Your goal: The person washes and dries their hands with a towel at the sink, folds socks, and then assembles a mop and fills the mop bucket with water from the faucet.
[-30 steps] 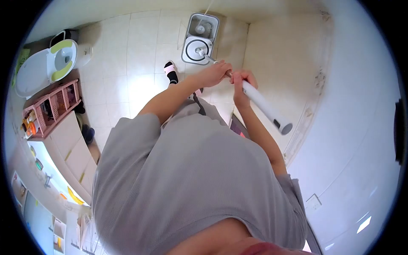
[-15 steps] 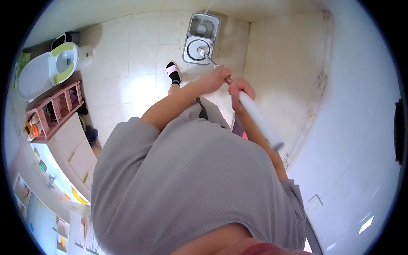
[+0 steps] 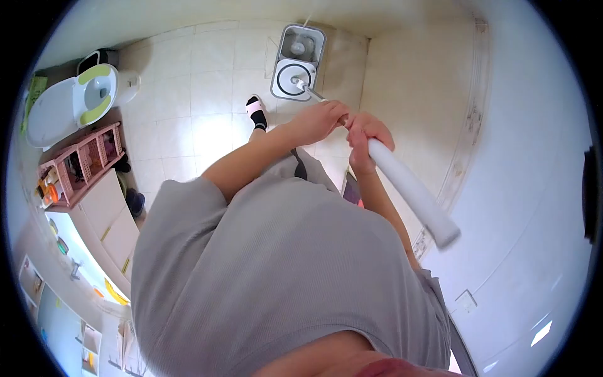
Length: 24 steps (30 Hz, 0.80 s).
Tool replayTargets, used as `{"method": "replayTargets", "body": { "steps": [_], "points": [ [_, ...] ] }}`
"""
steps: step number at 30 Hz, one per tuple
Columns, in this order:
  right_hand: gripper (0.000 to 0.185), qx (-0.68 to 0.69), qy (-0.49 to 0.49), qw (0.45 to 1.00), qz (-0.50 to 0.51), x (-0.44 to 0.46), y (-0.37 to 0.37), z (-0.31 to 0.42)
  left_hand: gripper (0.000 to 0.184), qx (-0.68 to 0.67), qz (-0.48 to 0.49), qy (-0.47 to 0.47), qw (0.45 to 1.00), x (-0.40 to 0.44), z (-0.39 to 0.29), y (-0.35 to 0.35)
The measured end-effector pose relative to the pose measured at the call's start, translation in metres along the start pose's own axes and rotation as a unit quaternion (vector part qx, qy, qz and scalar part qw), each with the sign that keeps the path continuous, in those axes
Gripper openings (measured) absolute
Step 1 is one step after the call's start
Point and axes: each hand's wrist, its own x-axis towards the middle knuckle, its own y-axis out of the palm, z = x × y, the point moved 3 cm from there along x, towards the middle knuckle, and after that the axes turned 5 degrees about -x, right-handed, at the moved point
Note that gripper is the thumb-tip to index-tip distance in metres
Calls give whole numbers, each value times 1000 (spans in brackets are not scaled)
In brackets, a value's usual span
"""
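Observation:
A mop (image 3: 411,188) with a thick white grip slants from the bucket up toward my right side. My left hand (image 3: 321,121) is wrapped round its thin shaft, nearer the bucket. Just above, my right hand (image 3: 369,139) closes round the handle at the lower end of the white grip. The mop's foot meets the round white compartment of a grey-rimmed mop bucket (image 3: 276,88). Behind it, the second compartment holds what looks like water and a round fitting. Whether a pad is on the mop cannot be seen.
My foot in a pink slipper (image 3: 255,108) stands on the tiled floor (image 3: 176,81) left of the bucket. A child's potty seat (image 3: 94,94), a pink rack (image 3: 91,157) and a white cabinet (image 3: 103,207) line the left. A wall (image 3: 414,88) rises close on the right.
The mop's white grip has swung up toward the camera and rightward. Both hands have shifted slightly right with it, still holding on. The bucket appears slightly lower in view.

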Motion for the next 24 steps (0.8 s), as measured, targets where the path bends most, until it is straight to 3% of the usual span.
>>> {"method": "replayTargets", "body": {
  "steps": [1,4,7,21,24],
  "points": [
    [20,-20,42,999,-24,-9,-2,-17,12,-21,-37,11,999,-1,17,8],
    [18,-123,67,990,21,-32,-1,-49,13,-4,-14,-37,999,-4,74,34],
    [16,-66,118,991,-11,-52,0,-54,14,1,37,-13,999,-10,77,38],
    [14,-109,109,988,-26,-80,-7,-45,14,22,63,14,998,-21,81,53],
    [15,-136,159,978,-11,-90,-7,-52,14,25,61,11,998,-26,82,53]
  ]
}}
